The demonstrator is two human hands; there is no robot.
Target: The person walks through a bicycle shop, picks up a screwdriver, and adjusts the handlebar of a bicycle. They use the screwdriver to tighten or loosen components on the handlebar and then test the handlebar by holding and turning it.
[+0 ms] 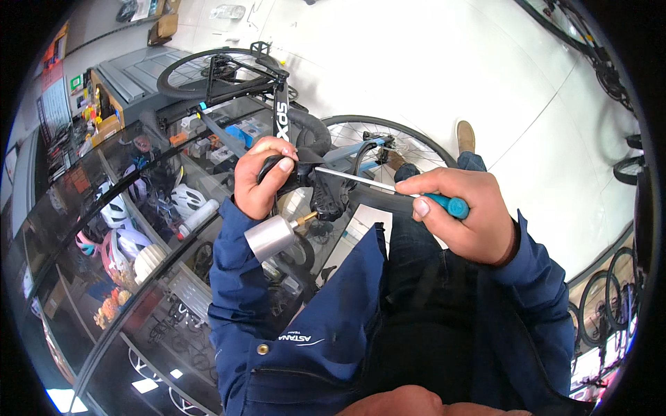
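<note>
My left hand (262, 177) is closed around a black brake lever hood (304, 175) on a bicycle's drop handlebar (316, 132), thumb and fingers pressed on the rubber cover. In my right hand (465, 208) is a screwdriver (361, 180) with a teal handle and a long metal shaft. Its tip reaches the hood beside my left fingers; whether it touches a screw is hidden. Below the tip is the black lever body (331, 197). A silver cylinder (270, 238) with a brass fitting (305, 218) joins it, tilted down to the left.
A glass display case (118, 222) to the left shows helmets (186, 200), boxes and a bottle. The bicycle's wheel (395, 132) and frame extend ahead, and another wheel (201, 73) is farther off. More bicycles (603, 305) line the right side. A brown shoe (465, 136) rests on the white floor.
</note>
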